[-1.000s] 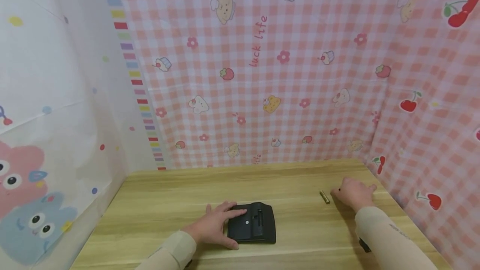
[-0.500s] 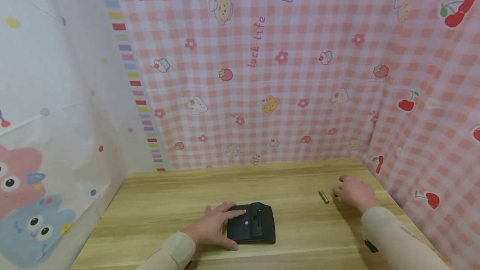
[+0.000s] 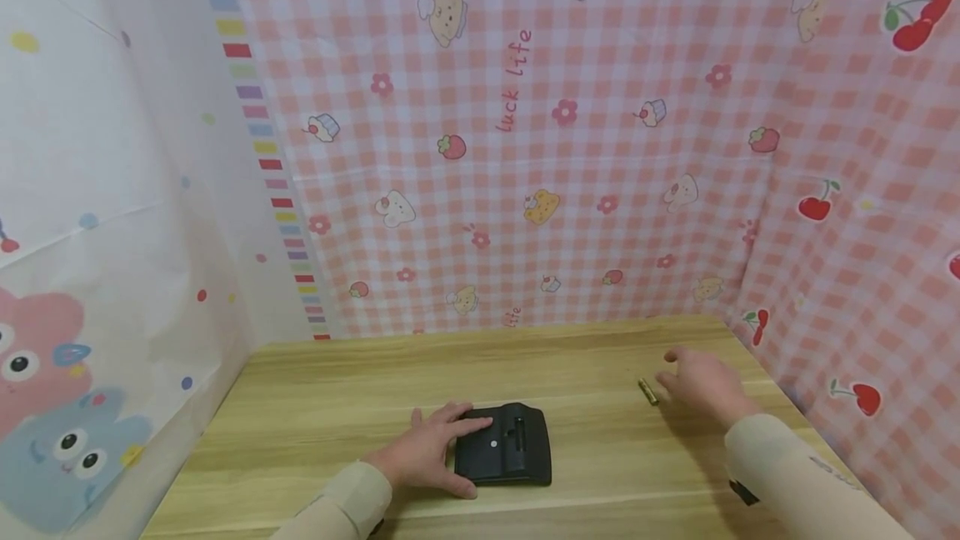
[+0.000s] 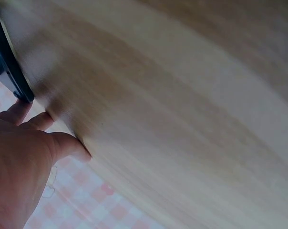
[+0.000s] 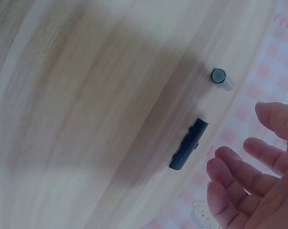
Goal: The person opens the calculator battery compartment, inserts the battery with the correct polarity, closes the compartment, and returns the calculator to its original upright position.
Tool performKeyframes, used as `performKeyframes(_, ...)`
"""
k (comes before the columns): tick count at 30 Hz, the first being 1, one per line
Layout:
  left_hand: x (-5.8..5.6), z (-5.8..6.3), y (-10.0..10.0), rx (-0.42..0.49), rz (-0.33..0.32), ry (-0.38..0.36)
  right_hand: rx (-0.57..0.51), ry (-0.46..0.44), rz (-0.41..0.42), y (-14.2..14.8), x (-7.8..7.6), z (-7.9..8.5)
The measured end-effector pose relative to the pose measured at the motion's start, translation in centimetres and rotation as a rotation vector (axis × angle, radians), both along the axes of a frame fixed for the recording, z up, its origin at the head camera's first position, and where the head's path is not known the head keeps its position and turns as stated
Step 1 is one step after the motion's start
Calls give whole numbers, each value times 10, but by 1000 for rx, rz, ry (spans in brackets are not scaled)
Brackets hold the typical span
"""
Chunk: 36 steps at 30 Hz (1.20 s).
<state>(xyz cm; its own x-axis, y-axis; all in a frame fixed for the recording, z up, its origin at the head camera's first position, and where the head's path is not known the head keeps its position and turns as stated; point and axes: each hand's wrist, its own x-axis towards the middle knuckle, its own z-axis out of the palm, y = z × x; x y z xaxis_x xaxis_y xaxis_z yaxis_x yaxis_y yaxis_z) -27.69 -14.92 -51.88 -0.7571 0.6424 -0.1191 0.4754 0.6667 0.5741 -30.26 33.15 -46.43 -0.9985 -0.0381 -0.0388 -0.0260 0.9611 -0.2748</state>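
A flat black device lies on the table with a narrow slot facing up. My left hand rests over its left side, fingers spread and the thumb by the lower edge; the left wrist view shows only the device's edge. To the right lies a small gold battery, its round end also in the right wrist view. My right hand hovers just right of the battery, holding nothing, its fingers loosely bent. A small black cover lies near its fingers in the right wrist view; the hand hides it in the head view.
The wooden table meets a pink checked cloth at the back and right. A white patterned cloth hangs on the left.
My right hand has left the small black cover, lifted and shifted slightly left toward the battery, its fingers opening out. The left hand and the black device have stayed in place.
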Motion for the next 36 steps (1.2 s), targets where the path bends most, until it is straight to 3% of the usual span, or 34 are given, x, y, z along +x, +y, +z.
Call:
performKeyframes(12,4,4,-1,12,2,-5,4,7,29,-18,-4,2)
performKeyframes(27,6,6,0,-6,3,7,36,44,80,-35,-10,-8)
performKeyframes(36,4,6,-1,-1,-16,19,71,31,66,-37,-15,-17)
